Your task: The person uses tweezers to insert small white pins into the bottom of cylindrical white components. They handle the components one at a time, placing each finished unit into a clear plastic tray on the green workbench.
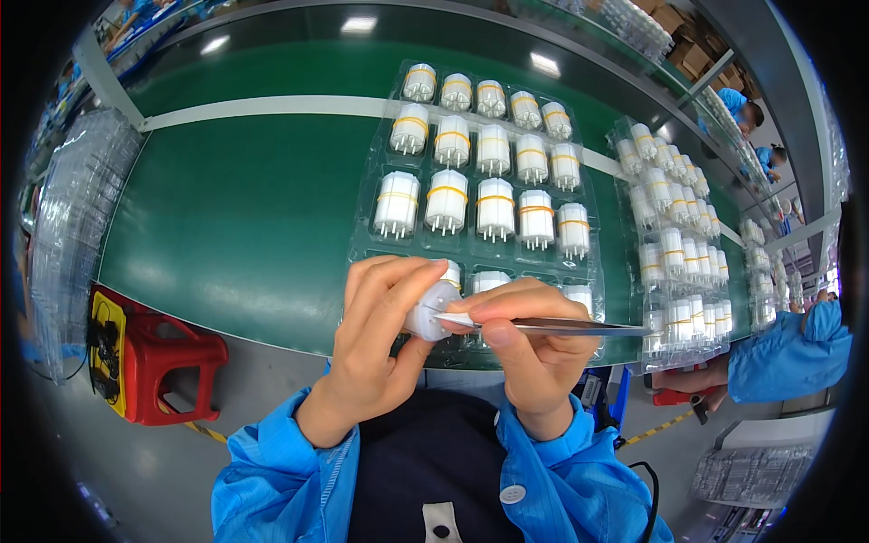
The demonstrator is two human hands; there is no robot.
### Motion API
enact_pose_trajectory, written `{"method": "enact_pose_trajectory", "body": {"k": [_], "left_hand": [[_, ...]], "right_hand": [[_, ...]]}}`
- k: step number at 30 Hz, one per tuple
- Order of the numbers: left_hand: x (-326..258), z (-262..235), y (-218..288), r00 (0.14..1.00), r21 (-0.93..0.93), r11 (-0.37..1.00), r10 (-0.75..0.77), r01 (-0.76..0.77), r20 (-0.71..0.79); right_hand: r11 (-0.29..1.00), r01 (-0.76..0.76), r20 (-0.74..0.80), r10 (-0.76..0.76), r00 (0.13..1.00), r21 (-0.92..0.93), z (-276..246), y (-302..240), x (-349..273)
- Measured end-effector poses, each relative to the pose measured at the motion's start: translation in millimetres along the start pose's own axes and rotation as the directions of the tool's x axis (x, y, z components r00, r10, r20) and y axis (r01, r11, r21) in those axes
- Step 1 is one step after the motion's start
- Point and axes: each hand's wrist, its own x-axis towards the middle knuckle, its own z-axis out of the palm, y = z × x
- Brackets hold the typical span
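My left hand (pixel 376 339) holds a small white cylindrical part (pixel 433 309) up over the near edge of a clear plastic tray (pixel 376 158). My right hand (pixel 534 348) grips metal tweezers (pixel 561 326), and their tips touch the end of that part. The tray holds several rows of white cylindrical parts (pixel 493 208) with yellow bands and thin pins, each in its own pocket. Both of my sleeves are blue.
The trays lie on a green conveyor belt (pixel 244 217). A second tray of the same parts (pixel 674 244) lies to the right, near another person's blue sleeve (pixel 787 348). A red stool (pixel 167 366) stands at lower left. Stacked empty trays (pixel 77 208) stand far left.
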Motion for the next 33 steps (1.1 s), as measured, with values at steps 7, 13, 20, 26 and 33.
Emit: {"method": "enact_pose_trajectory", "body": {"k": [7, 13, 20, 26, 33], "left_hand": [[1.0, -2.0, 0.6, 1.0, 0.076, 0.997, 0.016, -0.018, 0.025], [2.8, -9.0, 2.0, 0.989, -0.178, 0.982, -0.043, 0.068, 0.138], [-2.1, -9.8, 0.8, 0.967, -0.389, 0.892, -0.166, 0.232, 0.195], [-4.3, -10.4, -0.7, 0.96, -0.41, 0.875, -0.18, 0.256, 0.214], [-4.5, -11.5, -0.7, 0.959, -0.412, 0.874, -0.181, 0.259, 0.22]], "right_hand": [[0.939, 0.157, 0.197, -0.098, 0.975, -0.307, -1.0, -15.5, 14.3], [0.996, 0.074, 0.131, -0.066, 0.989, -0.057, -14.3, -12.5, 14.9], [0.988, 0.114, 0.142, -0.098, 0.985, -0.107, -14.4, -8.9, 13.6], [0.977, 0.148, 0.179, -0.12, 0.977, -0.152, -15.9, -6.5, 15.8], [0.98, 0.148, 0.17, -0.125, 0.977, -0.131, -15.8, -7.2, 15.3]]}}
